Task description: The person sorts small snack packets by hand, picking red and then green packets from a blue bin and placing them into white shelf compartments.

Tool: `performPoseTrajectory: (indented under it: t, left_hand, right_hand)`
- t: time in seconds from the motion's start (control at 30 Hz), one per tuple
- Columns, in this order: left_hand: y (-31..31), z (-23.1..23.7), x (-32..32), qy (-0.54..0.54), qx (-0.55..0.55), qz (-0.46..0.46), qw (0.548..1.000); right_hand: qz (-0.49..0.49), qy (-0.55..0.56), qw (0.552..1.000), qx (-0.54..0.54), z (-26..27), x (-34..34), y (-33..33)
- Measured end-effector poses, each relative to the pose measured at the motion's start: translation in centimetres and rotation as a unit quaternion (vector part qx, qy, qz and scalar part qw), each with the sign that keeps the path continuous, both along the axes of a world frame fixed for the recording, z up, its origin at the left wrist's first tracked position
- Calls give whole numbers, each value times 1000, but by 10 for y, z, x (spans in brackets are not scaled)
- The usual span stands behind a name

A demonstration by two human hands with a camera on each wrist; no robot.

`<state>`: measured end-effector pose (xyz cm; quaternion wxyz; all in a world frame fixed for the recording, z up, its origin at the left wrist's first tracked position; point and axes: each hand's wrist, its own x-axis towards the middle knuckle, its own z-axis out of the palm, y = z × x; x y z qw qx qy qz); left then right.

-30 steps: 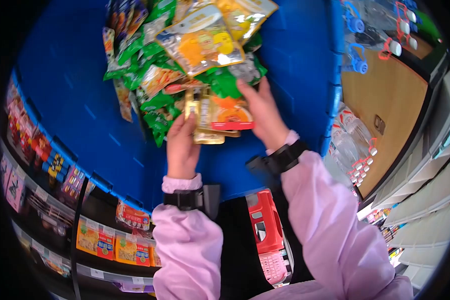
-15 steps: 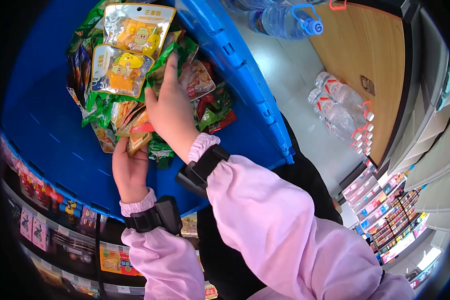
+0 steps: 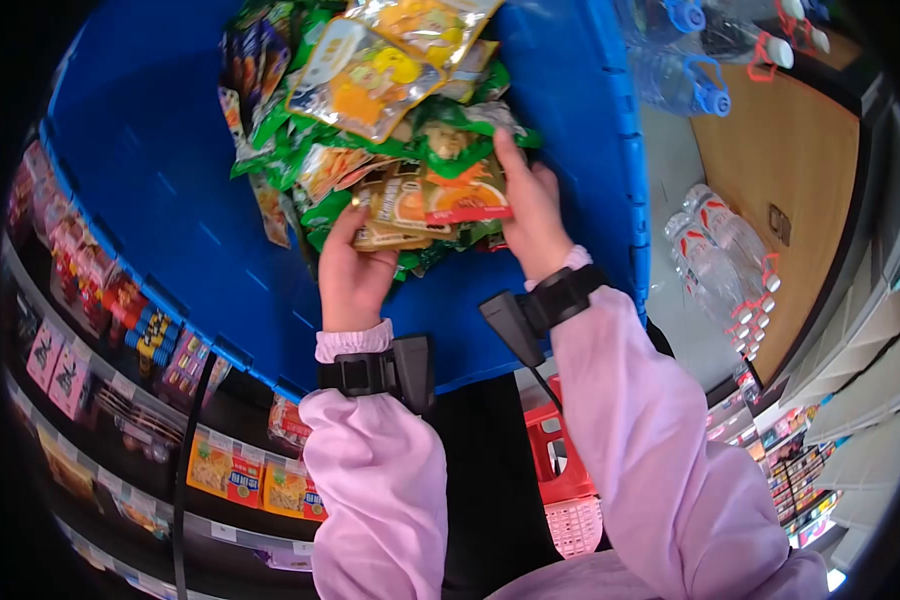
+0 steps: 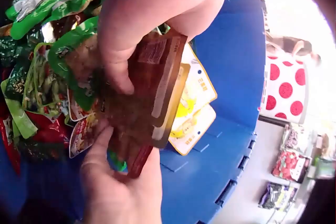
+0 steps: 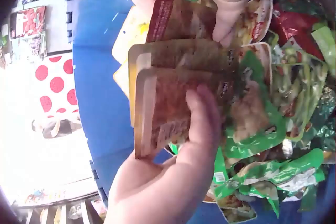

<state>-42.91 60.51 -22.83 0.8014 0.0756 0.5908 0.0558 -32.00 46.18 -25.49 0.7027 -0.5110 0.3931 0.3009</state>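
Note:
My left hand (image 3: 357,280) grips flat gold-brown food packets (image 3: 395,208) by their left side, thumb on top. In the right wrist view these packets (image 5: 173,98) overlap, one set a little off the other. On the right, my right hand (image 3: 537,215) pinches an orange packet with a red lower edge (image 3: 467,195), its thumb and fingers on the right side. This packet partly overlaps the gold-brown ones. Right behind them lies a green bag (image 3: 455,145), and silver-and-yellow mango candy pouches (image 3: 365,85) lie on top of the pile farther back.
A blue plastic crate (image 3: 160,230) surrounds the heap of green snack bags (image 3: 270,140). Shelves with boxed snacks (image 3: 235,470) stand at the left. Large water bottles (image 3: 725,240) are on the right, and a red basket (image 3: 560,460) is below the crate.
Half a second ago my right hand was spread over a green bag and the packets were bunched together. Now both hands hold packets side by side, fanned out. The head view has shifted.

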Motion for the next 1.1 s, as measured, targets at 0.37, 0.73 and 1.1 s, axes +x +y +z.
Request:
performPoseTrajectory:
  t: [0.37,0.73,1.1]
  left_hand:
    - [-39,-9,-3,153,131,-18,979]
    - [28,-13,27,-16,48,-127,991]
    - [134,-27,86,-86,99,-66,989]
  right_hand:
    - [77,245,942,217,-10,21,6]
    - [126,91,981,114,-8,29,49]
    - [271,-39,940,206,-3,126,162]
